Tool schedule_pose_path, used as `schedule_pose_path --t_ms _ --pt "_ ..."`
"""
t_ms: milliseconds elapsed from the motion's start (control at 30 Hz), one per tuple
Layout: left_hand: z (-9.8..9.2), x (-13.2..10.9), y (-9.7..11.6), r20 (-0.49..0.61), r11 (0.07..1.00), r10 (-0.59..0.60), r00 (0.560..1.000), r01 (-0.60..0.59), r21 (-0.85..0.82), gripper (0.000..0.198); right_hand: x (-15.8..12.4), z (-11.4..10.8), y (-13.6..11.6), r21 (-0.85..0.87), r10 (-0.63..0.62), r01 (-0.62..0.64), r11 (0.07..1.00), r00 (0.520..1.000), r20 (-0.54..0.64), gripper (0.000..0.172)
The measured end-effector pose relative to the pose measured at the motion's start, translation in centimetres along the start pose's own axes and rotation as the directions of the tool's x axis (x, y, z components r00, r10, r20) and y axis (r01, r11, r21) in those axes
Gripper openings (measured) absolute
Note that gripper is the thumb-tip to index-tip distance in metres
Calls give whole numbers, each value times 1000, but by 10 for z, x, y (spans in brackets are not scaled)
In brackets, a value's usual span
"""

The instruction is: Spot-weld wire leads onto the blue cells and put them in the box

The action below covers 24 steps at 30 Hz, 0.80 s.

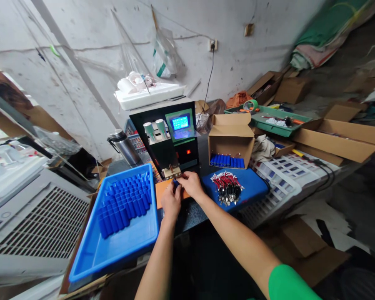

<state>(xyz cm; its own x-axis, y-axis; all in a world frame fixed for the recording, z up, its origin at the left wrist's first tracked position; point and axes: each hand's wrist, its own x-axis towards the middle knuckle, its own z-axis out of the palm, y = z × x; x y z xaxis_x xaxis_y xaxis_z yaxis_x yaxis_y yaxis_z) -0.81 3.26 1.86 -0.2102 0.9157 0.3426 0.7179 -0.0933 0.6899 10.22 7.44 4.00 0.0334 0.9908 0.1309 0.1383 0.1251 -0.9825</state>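
My left hand (171,201) is closed around a blue cylindrical battery cell (176,182), of which only a small part shows between the fingers. My right hand (191,184) meets it from the right, fingers pinched at the cell's end; what they grip is too small to make out. Both hands are just beneath the electrode tips (171,170) of a black spot welder (171,146) with a lit blue screen. An orange pad (161,192) lies under the hands. To the left, a blue tray (134,241) holds many upright blue cells (125,204).
Red and black wire leads (227,186) with white connectors are heaped on a blue pad (256,188) at right. Behind them stands an open cardboard box (231,130) with a row of blue cells. A steel flask (123,146) is behind the tray; a green tray (278,118) sits farther right.
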Motion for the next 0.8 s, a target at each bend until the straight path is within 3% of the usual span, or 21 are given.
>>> schedule_pose_path --t_ms 467,600,733,800 --pt "-1 0 2 5 999 -14 1000 14 42 33 -2 -4 -1 7 -14 14 1000 999 44 16" --pt "-4 1 6 40 998 -10 999 7 63 28 -6 -15 -6 -109 -39 44 993 998 52 17" --pt "-4 2 6 38 997 -37 999 34 65 25 -12 -28 -14 -421 -257 223 879 966 -24 11" --pt "-3 2 3 46 999 -20 999 19 34 25 -15 -33 -17 -523 -405 354 776 914 17 23"
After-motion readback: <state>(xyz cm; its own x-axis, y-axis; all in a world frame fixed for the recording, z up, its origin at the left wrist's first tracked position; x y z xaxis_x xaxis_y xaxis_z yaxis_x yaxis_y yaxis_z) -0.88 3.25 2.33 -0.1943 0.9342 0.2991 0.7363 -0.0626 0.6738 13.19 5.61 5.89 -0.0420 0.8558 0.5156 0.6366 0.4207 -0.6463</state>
